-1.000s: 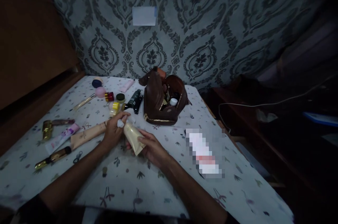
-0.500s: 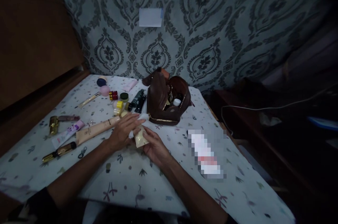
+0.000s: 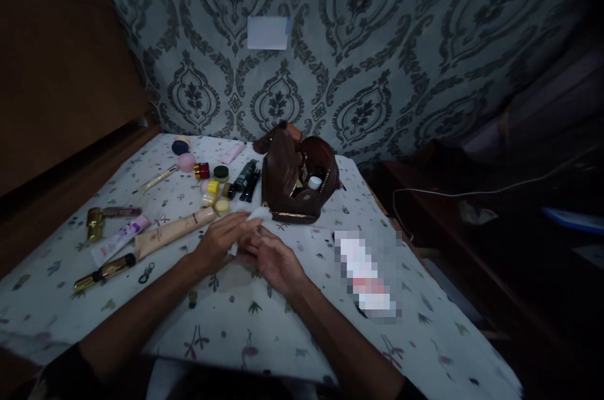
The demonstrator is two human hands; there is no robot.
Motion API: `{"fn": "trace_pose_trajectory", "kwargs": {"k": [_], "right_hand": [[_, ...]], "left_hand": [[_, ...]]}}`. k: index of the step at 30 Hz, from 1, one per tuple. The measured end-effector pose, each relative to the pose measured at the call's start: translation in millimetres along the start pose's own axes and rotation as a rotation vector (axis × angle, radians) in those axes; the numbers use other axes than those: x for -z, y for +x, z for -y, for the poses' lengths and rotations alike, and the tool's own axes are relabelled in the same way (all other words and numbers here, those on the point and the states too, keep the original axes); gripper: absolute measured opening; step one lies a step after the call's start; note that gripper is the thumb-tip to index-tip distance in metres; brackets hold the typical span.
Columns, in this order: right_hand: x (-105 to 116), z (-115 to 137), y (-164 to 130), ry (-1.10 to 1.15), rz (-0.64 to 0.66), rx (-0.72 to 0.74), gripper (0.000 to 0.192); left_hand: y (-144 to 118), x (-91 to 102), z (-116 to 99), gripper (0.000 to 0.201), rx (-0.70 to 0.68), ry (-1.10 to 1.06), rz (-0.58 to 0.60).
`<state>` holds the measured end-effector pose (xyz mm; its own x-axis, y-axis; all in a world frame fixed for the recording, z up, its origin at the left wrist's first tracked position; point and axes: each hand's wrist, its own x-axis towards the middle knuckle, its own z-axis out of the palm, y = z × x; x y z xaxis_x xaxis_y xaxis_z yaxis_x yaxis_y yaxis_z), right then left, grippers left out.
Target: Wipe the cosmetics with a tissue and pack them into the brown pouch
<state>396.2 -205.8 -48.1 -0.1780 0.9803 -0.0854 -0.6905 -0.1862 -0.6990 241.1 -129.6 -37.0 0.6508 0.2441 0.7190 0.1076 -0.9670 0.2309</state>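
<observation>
Above the middle of the table my left hand [image 3: 223,241] is closed on a white tissue or wipe [image 3: 259,214], which sticks out past its fingers. My right hand [image 3: 280,263] meets it from the right, palm turned partly up and fingers curled in against the left fingers. Whatever lies between the two hands is hidden by the fingers. Just beyond them stands an open brown zip bag [image 3: 292,199] with a white-lidded jar [image 3: 314,183] inside. Left of the hands lie a long beige tube [image 3: 174,232] and a small round cream-coloured item [image 3: 222,205].
Several cosmetics spread over the left side, among them a purple-white tube [image 3: 120,239], a gold-capped bottle [image 3: 104,271], a red jar [image 3: 202,170] and a dark green tube [image 3: 245,176]. A blurred-out flat object [image 3: 365,274] lies right. A white cable [image 3: 453,191] runs beyond the table.
The small pale yellow square item that showed between my hands is now out of sight. My right hand has turned and its fingers have closed in against my left.
</observation>
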Motion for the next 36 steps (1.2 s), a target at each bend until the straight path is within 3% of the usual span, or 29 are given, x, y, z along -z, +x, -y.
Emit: {"fn": "trace_pose_trajectory", "kwargs": {"k": [3,7,9,12,15,22,30,33,36], "right_hand": [[5.6,-3.8,0.3,-0.416,-0.086,0.123,0.056],[6.1,-2.9,-2.8,-0.945,-0.180,0.382,0.046],[3.8,-2.5,-3.1,-0.947,-0.115,0.374,0.040],[2.5,-4.3,-0.9,-0.718,0.016,0.200,0.041],[3.8,-6.3,0.5,-0.531,0.035,0.084,0.044],[2.3,-1.2,-4.8,-0.449,0.056,0.007,0.044],[-2.4,5.8,-7.7,-0.385,0.130,-0.003,0.046],[0.5,0.2,-6.7,-0.333,0.051,-0.013,0.048],[4.1,-9.6,-6.3,-0.234,-0.100,-0.033,0.049]], "left_hand": [[3.8,9.8,-1.0,0.029,0.130,-0.038,-0.150],[12.5,18.7,-8.4,0.018,0.455,-0.102,-0.283],[14.9,19.0,-10.8,0.020,0.552,-0.142,-0.290],[14.3,15.4,-11.5,0.023,0.600,-0.136,-0.290],[10.6,11.4,-10.3,0.025,0.519,-0.044,-0.281],[6.0,12.5,-7.8,0.041,0.081,0.192,-0.244],[10.3,14.9,-10.7,0.037,-0.096,0.371,-0.140],[11.8,8.9,-18.7,0.028,-0.168,0.344,-0.106],[18.5,1.7,-33.0,0.027,-0.151,0.162,-0.108]]}}
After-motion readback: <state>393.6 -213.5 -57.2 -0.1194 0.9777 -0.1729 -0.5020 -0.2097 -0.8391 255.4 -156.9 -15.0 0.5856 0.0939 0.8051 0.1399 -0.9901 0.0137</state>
